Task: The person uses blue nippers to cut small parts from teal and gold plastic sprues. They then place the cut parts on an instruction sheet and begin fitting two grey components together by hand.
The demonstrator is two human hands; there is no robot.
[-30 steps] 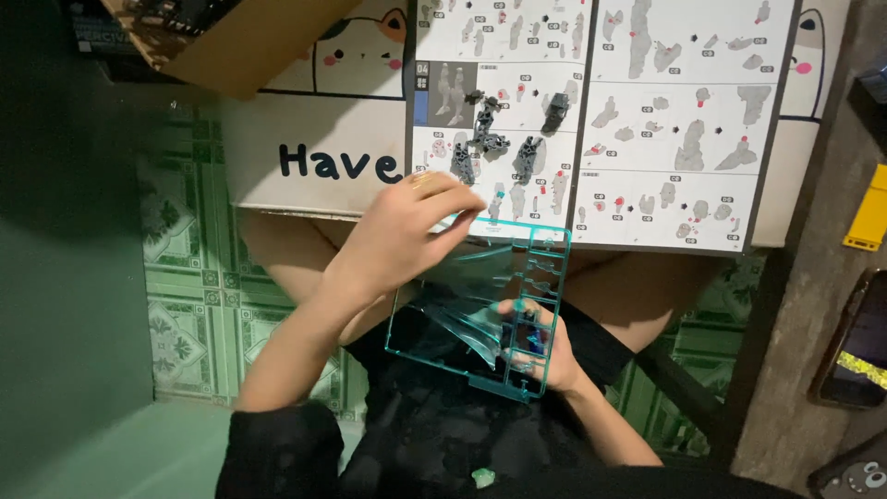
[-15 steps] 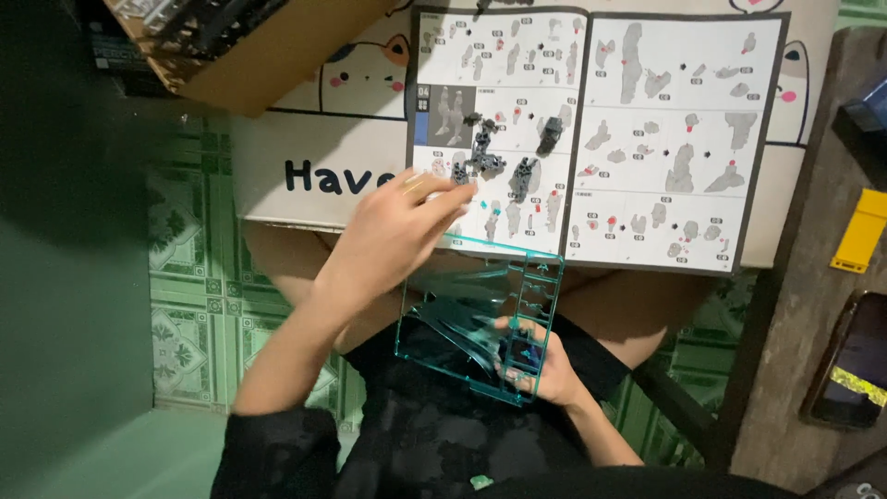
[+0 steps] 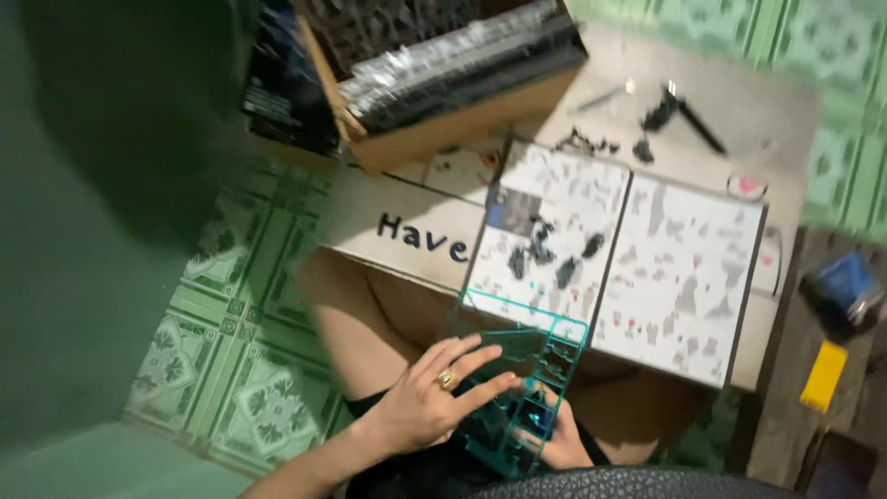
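Observation:
A clear teal plastic parts frame (image 3: 527,370) stands tilted over my lap. My right hand (image 3: 554,439) grips it from below and behind, mostly hidden by the frame. My left hand (image 3: 434,397), with a ring on one finger, lies on the frame's left side with fingers spread across it. An open instruction booklet (image 3: 637,259) lies on a low cardboard table (image 3: 407,222) just beyond the frame, with several small dark model parts (image 3: 550,254) on its left page.
An open cardboard box (image 3: 443,74) filled with dark parts frames sits at the table's far left. Small black pieces and a tool (image 3: 679,106) lie beyond the booklet. A yellow object (image 3: 822,374) and a blue one (image 3: 841,286) rest on a wooden surface at right. Green patterned floor tiles lie at left.
The view has swung up and left and is blurred. My left hand has come down from the booklet's edge onto the teal frame. My right hand keeps its hold.

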